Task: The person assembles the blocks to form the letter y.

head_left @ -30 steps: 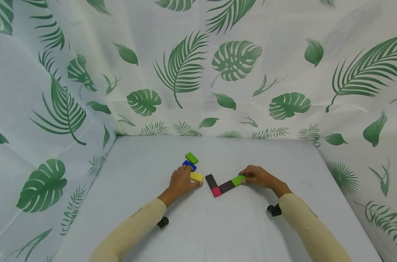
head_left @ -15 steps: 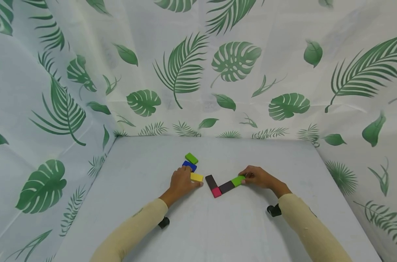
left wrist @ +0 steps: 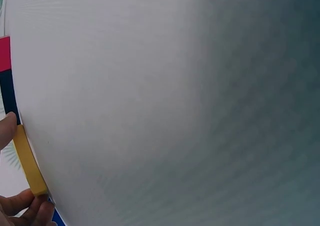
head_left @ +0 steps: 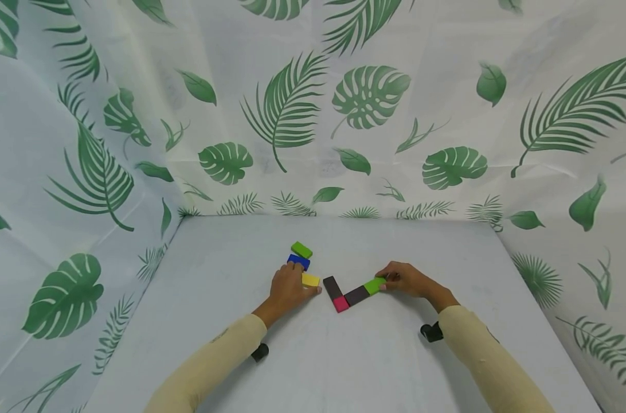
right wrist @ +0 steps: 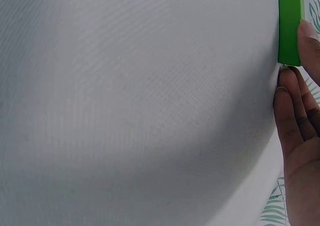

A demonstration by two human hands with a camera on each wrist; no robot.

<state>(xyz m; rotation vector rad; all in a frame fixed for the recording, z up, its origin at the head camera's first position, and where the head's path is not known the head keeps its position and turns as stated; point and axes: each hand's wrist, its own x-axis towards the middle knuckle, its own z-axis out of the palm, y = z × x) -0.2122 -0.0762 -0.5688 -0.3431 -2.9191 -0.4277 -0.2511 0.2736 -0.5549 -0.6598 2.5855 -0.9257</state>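
Note:
On the white table, my left hand (head_left: 286, 289) holds a yellow block (head_left: 310, 280) between thumb and fingers. The left wrist view has the fingertips at one end of this yellow block (left wrist: 31, 161) and the thumb near the other. Just beyond the fingers lies a blue block (head_left: 298, 262), partly covered by them. My right hand (head_left: 407, 279) pinches the outer end of a green block (head_left: 374, 285). That block touches a dark block (head_left: 356, 295), which meets a small red block (head_left: 340, 304). A second dark block (head_left: 332, 288) extends from the red one, forming a V shape.
Another green block (head_left: 301, 249) lies behind the blue one. A white curtain with green leaf prints (head_left: 313, 132) surrounds the table (head_left: 313, 367) at the back and sides. A black wrist camera (head_left: 431, 331) hangs under the right forearm, another (head_left: 259, 351) under the left.
Both hands stay almost in place. The left hand has shifted very slightly toward the right, and the blocks keep their arrangement.

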